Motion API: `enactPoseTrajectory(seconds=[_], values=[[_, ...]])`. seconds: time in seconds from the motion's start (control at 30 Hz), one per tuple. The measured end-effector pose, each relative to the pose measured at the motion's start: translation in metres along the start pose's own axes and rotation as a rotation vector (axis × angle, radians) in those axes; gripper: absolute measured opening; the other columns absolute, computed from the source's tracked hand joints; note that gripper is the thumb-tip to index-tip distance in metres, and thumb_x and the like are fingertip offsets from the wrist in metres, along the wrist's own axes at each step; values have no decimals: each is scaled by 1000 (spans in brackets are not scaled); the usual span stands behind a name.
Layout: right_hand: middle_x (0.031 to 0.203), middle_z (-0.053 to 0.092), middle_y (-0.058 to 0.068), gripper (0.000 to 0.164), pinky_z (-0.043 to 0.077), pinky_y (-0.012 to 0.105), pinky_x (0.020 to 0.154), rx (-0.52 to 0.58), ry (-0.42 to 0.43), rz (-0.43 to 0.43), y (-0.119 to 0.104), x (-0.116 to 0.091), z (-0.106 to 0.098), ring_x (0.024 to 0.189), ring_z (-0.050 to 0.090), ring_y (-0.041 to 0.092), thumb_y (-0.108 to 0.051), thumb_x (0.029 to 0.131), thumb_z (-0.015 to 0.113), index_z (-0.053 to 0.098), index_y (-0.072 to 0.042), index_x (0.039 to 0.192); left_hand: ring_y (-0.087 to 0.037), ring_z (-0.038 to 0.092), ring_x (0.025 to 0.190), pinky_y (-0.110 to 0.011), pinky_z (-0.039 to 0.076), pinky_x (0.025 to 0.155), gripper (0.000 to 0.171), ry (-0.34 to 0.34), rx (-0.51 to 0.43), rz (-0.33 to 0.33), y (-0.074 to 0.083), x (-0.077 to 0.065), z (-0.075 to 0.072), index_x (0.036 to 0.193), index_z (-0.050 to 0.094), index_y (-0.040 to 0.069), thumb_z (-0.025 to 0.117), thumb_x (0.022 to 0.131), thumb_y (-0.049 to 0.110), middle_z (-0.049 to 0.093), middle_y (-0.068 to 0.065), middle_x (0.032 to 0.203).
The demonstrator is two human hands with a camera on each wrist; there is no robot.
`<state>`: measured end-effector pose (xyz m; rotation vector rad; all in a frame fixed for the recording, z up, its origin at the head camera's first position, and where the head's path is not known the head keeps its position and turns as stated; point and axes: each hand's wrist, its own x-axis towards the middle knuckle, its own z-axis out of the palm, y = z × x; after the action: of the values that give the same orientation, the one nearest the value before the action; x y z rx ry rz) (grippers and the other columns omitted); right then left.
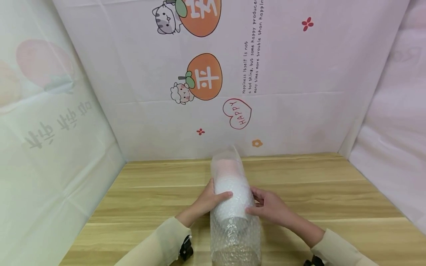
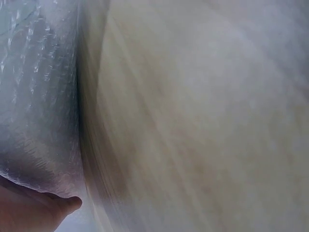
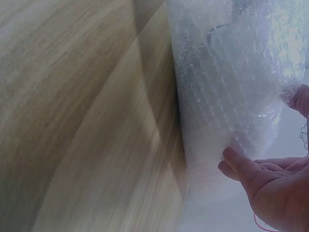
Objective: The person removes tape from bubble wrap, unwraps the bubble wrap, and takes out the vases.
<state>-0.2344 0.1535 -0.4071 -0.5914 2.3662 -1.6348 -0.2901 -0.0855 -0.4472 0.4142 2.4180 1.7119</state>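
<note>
A long white cylinder in bubble wrap (image 1: 233,199) lies on the wooden table, pointing away from me. Its far end looks pinkish through the plastic, and loose, clear wrap extends past its near end. My left hand (image 1: 208,199) grips it from the left, thumb across the top; its other fingers are mostly hidden. On the opposite side, my right hand (image 1: 274,208) holds the wrap between thumb and bent fingers. The right wrist view has the right hand (image 3: 277,188) with its fingertips against the bubbles. Low in the left wrist view, part of the left hand (image 2: 34,208) shows beside the wrapping.
The wooden table (image 1: 156,195) reaches back to a white printed cloth (image 1: 283,66) hanging behind it. More cloth hangs along the left side (image 1: 43,166) and the right side (image 1: 392,147). Dark bands (image 1: 186,247) circle the wrists at the pale sleeves (image 1: 159,244).
</note>
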Motion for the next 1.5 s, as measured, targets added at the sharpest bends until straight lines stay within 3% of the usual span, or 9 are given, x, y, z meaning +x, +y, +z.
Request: enactPoseTrajectory(seconds=[0.27,0.5,0.8,1.13,1.5], values=[[140,36,38,74,53,33,82,-46,43,-29,-3,-2,1,116,54,44,-14,87,74,33,21,138,-39,30,135,-52,32,106,113,5,32,-27,2,0,-1,152,3,-8,71,82,51,19,-28,154],[136,45,33,71,53,33,82,-123,108,-31,0,-4,5,117,54,42,-19,86,75,41,17,137,-36,38,130,-51,38,101,106,-4,6,5,0,-1,-1,153,8,-4,70,83,48,30,-25,149],[137,42,36,70,54,30,79,-94,124,-39,4,-5,8,110,60,40,-17,86,75,41,21,134,-38,35,132,-54,37,101,109,-9,2,-8,-1,-4,-1,153,4,-4,70,84,49,25,-27,152],[134,44,38,66,54,29,76,-133,152,-90,7,-4,10,108,60,40,-18,88,73,43,21,132,-41,39,128,-55,39,99,104,-35,-32,-7,-1,-1,-2,151,5,-8,70,85,39,30,-29,147],[135,44,35,62,53,28,79,-133,174,-91,4,-5,11,116,53,42,-17,89,72,45,21,131,-35,42,127,-52,41,98,103,-19,-22,9,-1,-3,-1,153,9,0,69,85,48,34,-22,146]])
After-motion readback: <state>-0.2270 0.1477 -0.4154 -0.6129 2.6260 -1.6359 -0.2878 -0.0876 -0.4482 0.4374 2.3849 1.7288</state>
